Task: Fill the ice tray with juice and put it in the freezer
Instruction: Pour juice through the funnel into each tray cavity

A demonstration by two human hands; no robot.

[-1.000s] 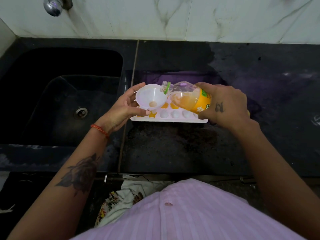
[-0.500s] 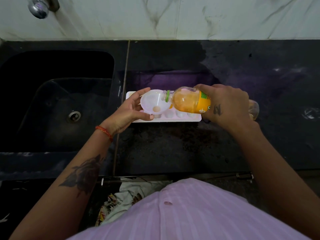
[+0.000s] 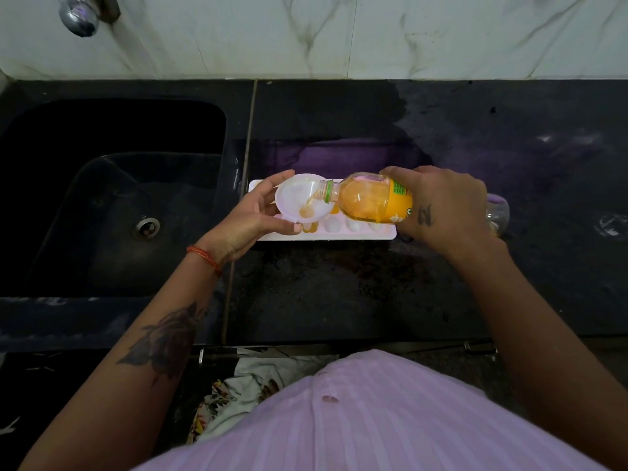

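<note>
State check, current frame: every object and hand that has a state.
juice bottle: uncapped, tipped sideways, pouring
funnel: held over the tray, juice pooling at its neck
ice tray: flat on counter, some left cells orange, others unfilled
left hand: holds funnel
right hand: grips bottle

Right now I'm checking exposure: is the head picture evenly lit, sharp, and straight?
Head view: the marble wall is bright, while the sink sinks into near-black; the funnel looks washed out; wide-angle bending curves the counter edges; the bottle and tray look sharp.
</note>
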